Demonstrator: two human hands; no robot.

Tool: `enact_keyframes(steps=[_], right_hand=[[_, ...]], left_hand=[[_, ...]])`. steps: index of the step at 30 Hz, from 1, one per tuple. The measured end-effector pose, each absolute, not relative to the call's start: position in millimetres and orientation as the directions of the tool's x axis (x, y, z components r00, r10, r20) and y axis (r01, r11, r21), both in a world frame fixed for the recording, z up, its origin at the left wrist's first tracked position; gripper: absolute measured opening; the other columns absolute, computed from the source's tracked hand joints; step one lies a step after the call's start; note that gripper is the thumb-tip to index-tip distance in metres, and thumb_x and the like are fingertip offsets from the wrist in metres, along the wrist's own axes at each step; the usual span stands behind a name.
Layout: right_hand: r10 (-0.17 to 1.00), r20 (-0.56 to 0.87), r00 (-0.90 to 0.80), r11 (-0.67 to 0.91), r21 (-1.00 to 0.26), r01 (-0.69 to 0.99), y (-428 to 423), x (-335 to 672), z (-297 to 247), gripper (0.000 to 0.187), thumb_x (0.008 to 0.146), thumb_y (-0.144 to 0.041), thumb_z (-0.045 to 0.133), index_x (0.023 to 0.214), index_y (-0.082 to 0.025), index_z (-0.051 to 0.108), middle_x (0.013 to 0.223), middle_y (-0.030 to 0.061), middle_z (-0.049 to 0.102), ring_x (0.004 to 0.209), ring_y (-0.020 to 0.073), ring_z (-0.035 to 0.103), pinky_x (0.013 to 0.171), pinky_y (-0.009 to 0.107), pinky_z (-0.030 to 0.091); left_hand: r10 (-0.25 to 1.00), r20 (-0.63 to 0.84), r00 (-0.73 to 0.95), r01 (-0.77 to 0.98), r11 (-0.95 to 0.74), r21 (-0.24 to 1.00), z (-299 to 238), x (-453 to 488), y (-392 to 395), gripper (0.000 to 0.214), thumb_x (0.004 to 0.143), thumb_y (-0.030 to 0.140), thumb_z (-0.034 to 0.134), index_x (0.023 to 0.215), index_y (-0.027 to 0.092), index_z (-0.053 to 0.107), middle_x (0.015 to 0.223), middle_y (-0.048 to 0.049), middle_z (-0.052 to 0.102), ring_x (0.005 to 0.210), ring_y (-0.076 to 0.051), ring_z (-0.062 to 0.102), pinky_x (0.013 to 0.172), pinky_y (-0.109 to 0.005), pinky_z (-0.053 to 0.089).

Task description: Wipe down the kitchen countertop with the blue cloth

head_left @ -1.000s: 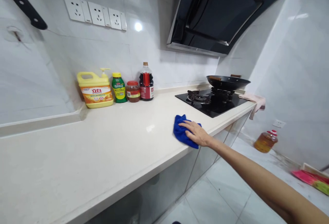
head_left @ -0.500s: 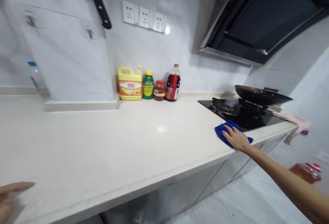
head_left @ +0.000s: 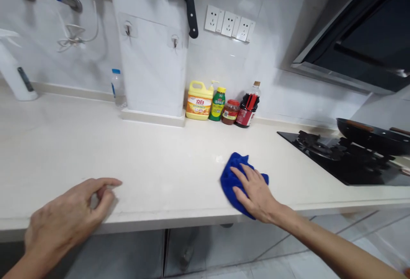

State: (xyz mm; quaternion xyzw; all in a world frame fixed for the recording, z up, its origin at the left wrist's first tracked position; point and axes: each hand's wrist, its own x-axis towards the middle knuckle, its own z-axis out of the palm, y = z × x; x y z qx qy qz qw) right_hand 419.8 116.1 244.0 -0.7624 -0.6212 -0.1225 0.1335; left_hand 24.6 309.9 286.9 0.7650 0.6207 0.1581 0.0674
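Observation:
A blue cloth (head_left: 233, 183) lies bunched on the white countertop (head_left: 166, 159), close to the front edge. My right hand (head_left: 254, 191) presses down on it with the fingers spread, its palm over part of the cloth. At the left, my left hand (head_left: 72, 210) hovers over or rests on the counter's front edge; which of these, I cannot tell. Its index finger and thumb are stretched out and apart, the other fingers partly curled and hidden. Nothing is in it.
Along the wall stand a yellow detergent jug (head_left: 197, 104), a green bottle (head_left: 218, 104), a red-lidded jar (head_left: 230, 112) and a dark sauce bottle (head_left: 246, 110). The gas stove (head_left: 323, 155) bears a wok (head_left: 378, 136). Leftward are a water bottle (head_left: 118, 89) and white spray bottle (head_left: 17, 74).
My right hand has brought the blue cloth leftward along the counter, away from the stove's edge. My view has turned left, and more of my left hand shows.

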Motion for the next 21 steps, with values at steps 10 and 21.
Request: enact_keyframes(steps=[10, 21], right_hand=[[0.962, 0.219, -0.166, 0.202, -0.156, 0.967, 236.6, 301.8, 281.6, 0.072, 0.098, -0.061, 0.049, 0.160, -0.025, 0.042, 0.165, 0.0161, 0.038, 0.149, 0.0439, 0.034, 0.122, 0.067, 0.021], [0.977, 0.141, -0.159, 0.183, -0.177, 0.967, 370.3, 297.2, 299.2, 0.066, 0.101, -0.066, 0.042, 0.158, -0.032, 0.042, 0.163, 0.0107, 0.040, 0.151, 0.0358, 0.035, 0.124, 0.059, 0.022]], left_hand=[[0.960, 0.200, 0.198, 0.934, -0.247, 0.257, 276.5, 17.5, 316.4, 0.044, 0.095, 0.039, 0.036, 0.118, 0.036, 0.073, 0.115, 0.0055, 0.076, 0.091, -0.019, 0.070, 0.073, -0.030, 0.045], [0.875, 0.410, 0.258, 0.883, -0.386, 0.268, 246.3, -3.5, 332.7, 0.043, 0.089, 0.052, 0.039, 0.113, 0.044, 0.074, 0.111, 0.0105, 0.077, 0.080, -0.016, 0.072, 0.058, -0.027, 0.047]])
